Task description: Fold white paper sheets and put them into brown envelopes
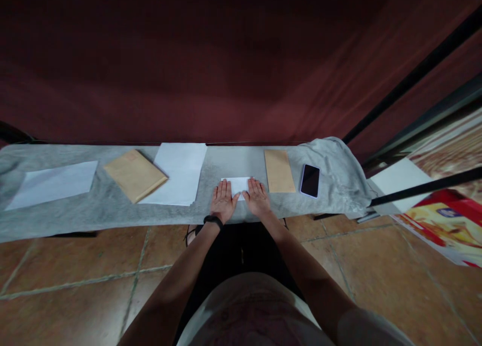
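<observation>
A small folded white paper [238, 184] lies on the grey cloth-covered table [113, 210] right in front of me. My left hand [223, 201], with a black band at the wrist, lies flat on the paper's left part, fingers stretched out. My right hand [256, 198] lies flat on its right part, fingers likewise stretched. Both palms press down on the paper; neither hand grips anything. The paper's near edge is hidden under my hands.
To the right lie a narrow brown envelope [279, 170] and a dark phone [310, 180]. To the left lie a white sheet [178, 173], a larger brown envelope [134, 175] and another white sheet [54, 183]. A dark red curtain hangs behind. Tiled floor below.
</observation>
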Demonstrator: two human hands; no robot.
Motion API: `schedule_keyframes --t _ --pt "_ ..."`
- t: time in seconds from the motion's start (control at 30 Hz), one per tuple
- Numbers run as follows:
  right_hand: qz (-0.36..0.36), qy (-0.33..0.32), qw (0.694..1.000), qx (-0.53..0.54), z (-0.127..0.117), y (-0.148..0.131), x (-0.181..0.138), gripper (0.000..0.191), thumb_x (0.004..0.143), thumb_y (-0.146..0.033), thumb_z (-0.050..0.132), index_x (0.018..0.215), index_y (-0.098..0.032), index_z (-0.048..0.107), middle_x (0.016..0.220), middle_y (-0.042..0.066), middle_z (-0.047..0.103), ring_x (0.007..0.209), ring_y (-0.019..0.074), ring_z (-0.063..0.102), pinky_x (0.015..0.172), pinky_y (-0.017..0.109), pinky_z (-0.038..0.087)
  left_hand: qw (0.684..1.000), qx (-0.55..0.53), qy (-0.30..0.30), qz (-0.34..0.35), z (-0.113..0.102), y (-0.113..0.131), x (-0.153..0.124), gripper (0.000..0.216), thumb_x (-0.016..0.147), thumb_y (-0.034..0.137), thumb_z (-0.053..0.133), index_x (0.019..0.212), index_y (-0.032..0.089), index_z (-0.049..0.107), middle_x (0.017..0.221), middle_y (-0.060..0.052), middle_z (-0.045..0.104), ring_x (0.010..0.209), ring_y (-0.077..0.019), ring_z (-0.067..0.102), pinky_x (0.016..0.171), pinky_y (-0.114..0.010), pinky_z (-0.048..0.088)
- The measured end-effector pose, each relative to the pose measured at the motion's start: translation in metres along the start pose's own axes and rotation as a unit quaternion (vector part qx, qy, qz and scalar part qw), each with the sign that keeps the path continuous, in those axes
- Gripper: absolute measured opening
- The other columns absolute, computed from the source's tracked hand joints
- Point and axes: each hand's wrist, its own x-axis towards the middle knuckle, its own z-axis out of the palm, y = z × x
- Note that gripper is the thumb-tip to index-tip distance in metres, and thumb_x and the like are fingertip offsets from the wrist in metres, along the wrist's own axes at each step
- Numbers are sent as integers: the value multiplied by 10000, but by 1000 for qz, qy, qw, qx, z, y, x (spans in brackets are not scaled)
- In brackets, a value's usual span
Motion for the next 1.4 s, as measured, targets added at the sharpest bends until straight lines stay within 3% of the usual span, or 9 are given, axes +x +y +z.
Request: schedule_keyframes --t 0.2,0.4,0.5,0.77,1.17,1.4 --pt "8 11 1000 -2 -1 4 -4 609 1046 -398 358 1541 -44 340 1597 186 349 1480 294 333 1216 482 226 1000 -8 8 -17 -3 9 2 750 1020 537 166 1551 21 288 1630 -194 276 1547 -289 149 1257 -502 129" --pt "7 -22 1000 -17 -3 6 -4 563 1027 -253 325 1557 -64 312 1617 152 326 1513 263 264 1221 460 211 994 -56 -48 79 0 41 14 675 1032 474 122 1571 106 294 1628 -104 326 1544 -209 176 1271 -420 128" --pt "9 -36 999 -21 -3 6 -4 561 1022 -234 318 1559 -69 313 1626 145 306 1515 261 261 1223 453 207 993 -68 -60 77 2 46 20 665 1030 481 131 1583 139 267 1637 -83 309 1545 -200 174 1267 -422 148" --pt "16 -5 1000 0 -4 3 -4 570 1029 -291 322 1550 -62 333 1607 158 343 1489 286 314 1221 487 213 997 -37 -44 49 1 23 25 696 1023 492 164 1572 79 273 1649 -124 264 1549 -223 153 1267 -425 139" --pt "20 9 1000 10 -1 2 -3 573 1039 -330 339 1551 -72 331 1597 166 364 1484 272 325 1220 485 216 999 -25 30 -35 6 2 12 704 1021 488 204 1571 51 250 1639 -171 268 1539 -274 188 1253 -470 180" --pt "41 -9 999 19 -3 -17 7 550 1053 -318 300 1515 -33 389 1585 177 378 1492 271 321 1241 483 177 999 -30 18 -35 6 -1 11 659 1019 424 240 1579 77 242 1647 -169 247 1540 -273 185 1250 -497 176"
